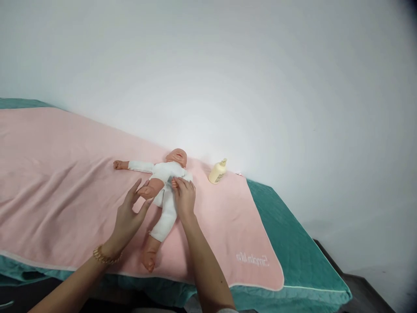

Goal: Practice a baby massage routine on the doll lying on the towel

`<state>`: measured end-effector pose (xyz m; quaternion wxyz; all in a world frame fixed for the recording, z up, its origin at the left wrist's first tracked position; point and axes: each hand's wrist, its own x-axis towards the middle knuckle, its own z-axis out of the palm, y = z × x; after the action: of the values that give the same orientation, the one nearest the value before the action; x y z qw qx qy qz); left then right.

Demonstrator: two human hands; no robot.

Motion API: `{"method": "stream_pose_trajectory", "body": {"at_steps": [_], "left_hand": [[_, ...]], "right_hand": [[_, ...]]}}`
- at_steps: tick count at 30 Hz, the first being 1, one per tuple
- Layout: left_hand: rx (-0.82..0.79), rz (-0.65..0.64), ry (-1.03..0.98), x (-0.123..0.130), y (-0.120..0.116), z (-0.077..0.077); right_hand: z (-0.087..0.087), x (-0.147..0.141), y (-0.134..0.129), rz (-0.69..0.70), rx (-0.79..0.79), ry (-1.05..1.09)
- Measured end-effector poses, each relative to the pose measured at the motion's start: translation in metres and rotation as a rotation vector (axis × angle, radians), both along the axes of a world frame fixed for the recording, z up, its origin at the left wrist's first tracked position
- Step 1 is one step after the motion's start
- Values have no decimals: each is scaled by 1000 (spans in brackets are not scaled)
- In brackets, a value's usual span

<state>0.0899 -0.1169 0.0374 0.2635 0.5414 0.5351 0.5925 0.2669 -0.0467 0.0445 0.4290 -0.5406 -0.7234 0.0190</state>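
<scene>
A baby doll (167, 215) with a white cloth body lies face up, its head towards the wall. One of its legs is raised and bent towards its belly; the other stretches towards me. My left hand (128, 219) curves round the raised foot, thumb on the near side and fingertips on the far side. Bent over the doll's small hand, beside its belly, are the closed fingers of my right hand (185, 195). The doll's other arm reaches out to the left, untouched.
A pink blanket (81, 191) with white lettering lies under the doll, over a green padded cover (286, 234). To the right of the doll stands a cream pump bottle (217, 173). A pale wall (228, 78) rises directly behind, and the bed's edge runs along the front.
</scene>
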Motion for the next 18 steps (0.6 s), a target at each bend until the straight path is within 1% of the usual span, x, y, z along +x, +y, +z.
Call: {"method": "stream_pose_trajectory", "body": {"at_steps": [2, 5, 8, 10, 12, 14, 16, 18], "left_hand": [[20, -17, -21, 2, 10, 1], [58, -44, -27, 3, 20, 1], [68, -50, -24, 2, 21, 0], [56, -43, -12, -1, 17, 0], [54, -26, 27, -6, 9, 0], [62, 0, 86, -13, -3, -3], [68, 24, 139, -23, -15, -12], [74, 33, 173, -37, -28, -27]], "right_hand": [[-6, -4, 2, -6, -25, -86], [-9, -5, 2, 7, -41, -134], [-6, -4, 1, 13, -68, -124], [-3, -3, -1, 12, -76, -74], [0, 2, -2, 19, -61, 34], [5, 9, -3, 18, -32, 211], [8, 21, -3, -8, -17, 431], [9, 36, -1, -72, -19, 649]]}}
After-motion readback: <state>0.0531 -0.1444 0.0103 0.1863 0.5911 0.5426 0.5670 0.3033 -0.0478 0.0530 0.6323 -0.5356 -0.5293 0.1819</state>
